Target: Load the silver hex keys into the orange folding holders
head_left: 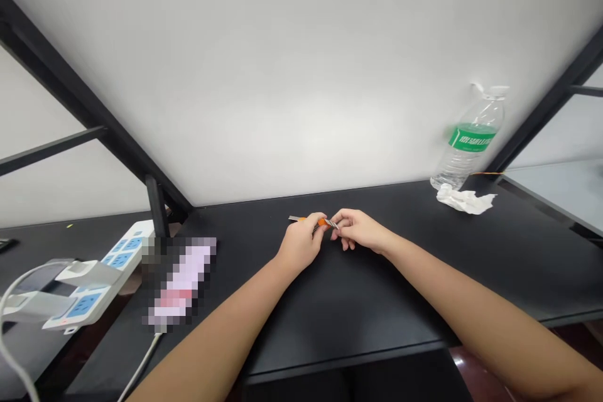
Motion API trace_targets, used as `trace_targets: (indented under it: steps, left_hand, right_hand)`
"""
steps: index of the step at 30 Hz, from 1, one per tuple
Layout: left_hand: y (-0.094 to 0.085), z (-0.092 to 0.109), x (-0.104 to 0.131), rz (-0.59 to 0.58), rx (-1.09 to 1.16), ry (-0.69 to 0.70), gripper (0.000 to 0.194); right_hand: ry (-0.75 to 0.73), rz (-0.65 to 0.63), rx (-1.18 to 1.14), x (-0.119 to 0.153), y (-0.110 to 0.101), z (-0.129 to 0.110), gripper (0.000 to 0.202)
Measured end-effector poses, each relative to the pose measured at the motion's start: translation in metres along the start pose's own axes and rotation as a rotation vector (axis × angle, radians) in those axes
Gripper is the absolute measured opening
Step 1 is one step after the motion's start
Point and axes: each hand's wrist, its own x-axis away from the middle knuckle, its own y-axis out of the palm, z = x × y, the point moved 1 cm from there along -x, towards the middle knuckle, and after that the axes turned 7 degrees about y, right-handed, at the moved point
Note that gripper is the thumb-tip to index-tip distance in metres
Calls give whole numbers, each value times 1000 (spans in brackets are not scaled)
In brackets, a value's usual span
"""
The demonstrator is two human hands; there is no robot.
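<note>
Near the middle of the black table, my left hand (pixel 301 240) is closed around a small orange tool (pixel 323 222). A flat silvery piece of it sticks out to the left past my fingers. Its other end, a row of thin metal pieces, points right toward my right hand (pixel 354 228). The thumb and fingers of my right hand are pinched at that metal end. Whether the fingertips grip one of the metal pieces is too small to tell. Both forearms reach in from the bottom of the view.
A clear plastic bottle (pixel 472 137) with a green label leans by the wall at the right, crumpled white tissue (pixel 466 201) at its base. At the left lie a blurred-out phone (pixel 181 282) with a cable and a white power strip (pixel 113 273) with plugs. Black metal frame bars rise on both sides.
</note>
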Motion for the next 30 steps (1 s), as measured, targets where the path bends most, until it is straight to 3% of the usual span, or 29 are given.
trace_targets:
  steps: [5,7,12,15,19,22,26,30]
  left_hand:
    - [0,3,-3,-113,-141,52,19]
    - [-1,3,-4,-132,-180,47,19]
    - [-2,-1,-3,-116,-153,5,20]
    - [-1,1,-2,-85,-112,31,21]
    - [-1,5,0,-48,-122,117,21]
    - [-2,7,0,-59,-162,159,20]
    - [-1,7,-1,-118,-224,192,19]
    - [-1,4,-1,-196,-274,152,18]
  right_hand:
    - [-99,373,510,0,-18,1,8]
    - [-74,488,694,1,-31,1,9]
    - [83,507,984,5,-53,2,10]
    - [-37,452,733,7,-45,0,11]
    - [-51,66,0,3,-13,1,20]
    - [-50,-19,-237,0,2,1,19]
    - [-2,30,-203,0,-5,2,21]
    - [25,236,273,4,-33,0,15]
